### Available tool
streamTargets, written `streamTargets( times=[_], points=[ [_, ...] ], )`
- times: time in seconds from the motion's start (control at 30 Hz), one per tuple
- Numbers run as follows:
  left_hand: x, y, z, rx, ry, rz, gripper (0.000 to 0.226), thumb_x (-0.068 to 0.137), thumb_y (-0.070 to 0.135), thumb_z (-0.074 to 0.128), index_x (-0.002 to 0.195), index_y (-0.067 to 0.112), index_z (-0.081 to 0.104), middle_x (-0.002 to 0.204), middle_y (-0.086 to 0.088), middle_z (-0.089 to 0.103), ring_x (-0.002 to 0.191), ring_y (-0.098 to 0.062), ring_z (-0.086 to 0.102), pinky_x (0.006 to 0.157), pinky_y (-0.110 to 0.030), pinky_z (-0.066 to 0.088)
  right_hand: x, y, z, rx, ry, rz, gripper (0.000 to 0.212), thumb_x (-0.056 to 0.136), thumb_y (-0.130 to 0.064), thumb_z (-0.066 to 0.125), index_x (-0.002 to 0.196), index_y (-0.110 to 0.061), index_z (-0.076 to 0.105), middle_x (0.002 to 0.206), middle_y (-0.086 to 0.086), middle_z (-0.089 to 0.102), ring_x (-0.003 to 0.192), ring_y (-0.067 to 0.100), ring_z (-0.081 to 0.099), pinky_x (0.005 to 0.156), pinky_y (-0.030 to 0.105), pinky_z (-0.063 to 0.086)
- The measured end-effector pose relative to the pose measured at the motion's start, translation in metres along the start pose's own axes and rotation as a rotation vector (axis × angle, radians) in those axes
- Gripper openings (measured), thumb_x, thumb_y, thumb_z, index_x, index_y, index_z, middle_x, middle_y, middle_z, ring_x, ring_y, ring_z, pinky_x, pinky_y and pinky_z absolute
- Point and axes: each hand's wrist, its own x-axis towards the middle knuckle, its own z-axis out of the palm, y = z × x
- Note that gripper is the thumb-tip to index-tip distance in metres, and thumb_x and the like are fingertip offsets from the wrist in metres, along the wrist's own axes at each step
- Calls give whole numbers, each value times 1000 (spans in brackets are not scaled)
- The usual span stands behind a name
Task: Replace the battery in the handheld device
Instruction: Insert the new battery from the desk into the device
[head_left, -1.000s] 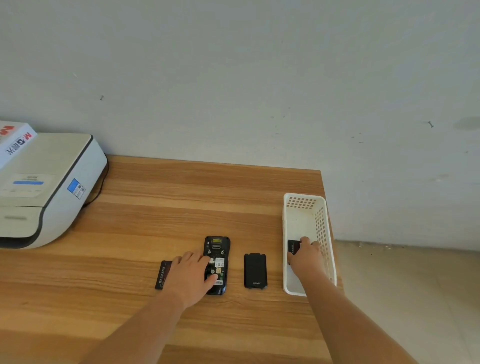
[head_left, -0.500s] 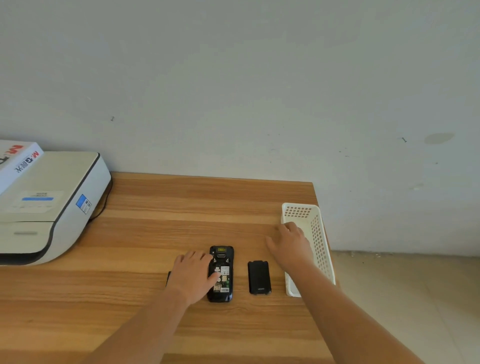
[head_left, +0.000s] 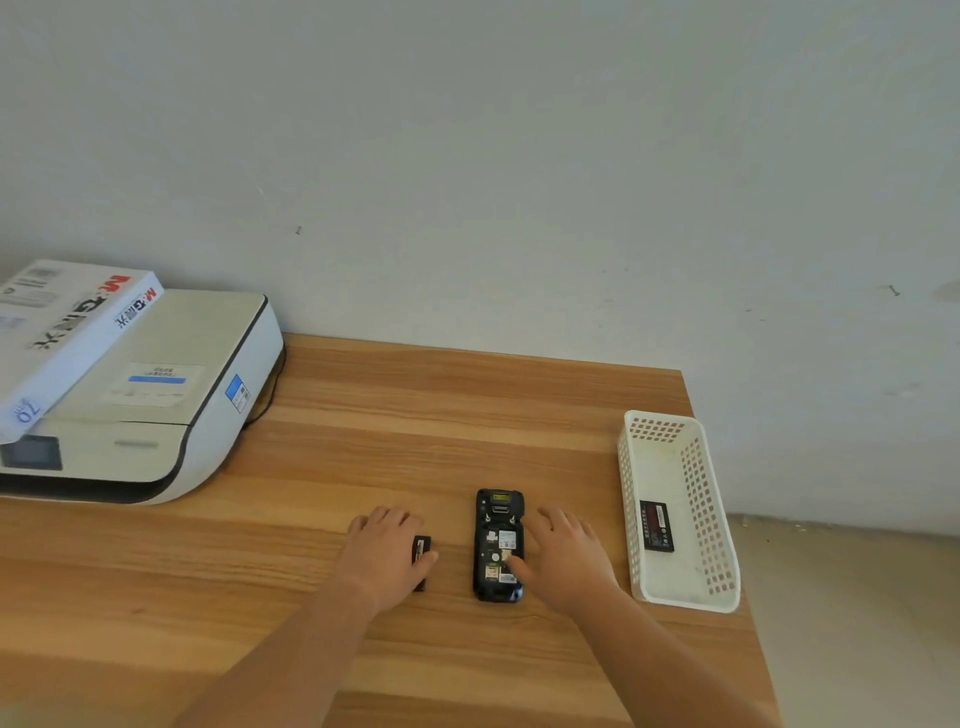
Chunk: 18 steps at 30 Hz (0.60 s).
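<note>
Two bare hands down on the counter (head_left: 363, 415), one on each side of the handheld device (head_left: 497, 545). Left hand (head_left: 382, 558) lies palm-down over a dark battery (head_left: 422, 551) just left of the device, thumb against its right edge; fingers flat, cannot tell if the grip is actually closed on it. Right hand (head_left: 563, 558) sits on the device's right side, fingers spread and released, thumb tip touching the open back compartment. Device lies flat, back up, cover off, labels and circuit parts exposed in the bay. Right of the device, near the counter edge, a white perforated basket (head_left: 722, 551) with a second battery (head_left: 656, 526) lying flat inside on its floor. Far left of the device, a white printer (head_left: 171, 415) against the wall, with a paper ream box (head_left: 67, 338) resting tilted on its lid
</note>
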Motion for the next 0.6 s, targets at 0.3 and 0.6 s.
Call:
streamTargets(
  times=[0.3,0.6],
  points=[
    [5,-29,17,48,-65,26,59,91,56,50,141,26,42,140,6,45,131,-17,36,111,-39,29,4,-7,21,2,-41,-3,66,89,-59,45,146,-27,33,153,-1,30,142,19,24,119,44,11],
    [19,-28,29,100,-128,110,79,83,50,64,149,22,31,151,4,33,139,-17,27,117,-42,22,-2,0,15,20,-19,59,63,89,-56,47,145,-29,33,152,1,33,140,21,27,117,43,19]
  ],
)
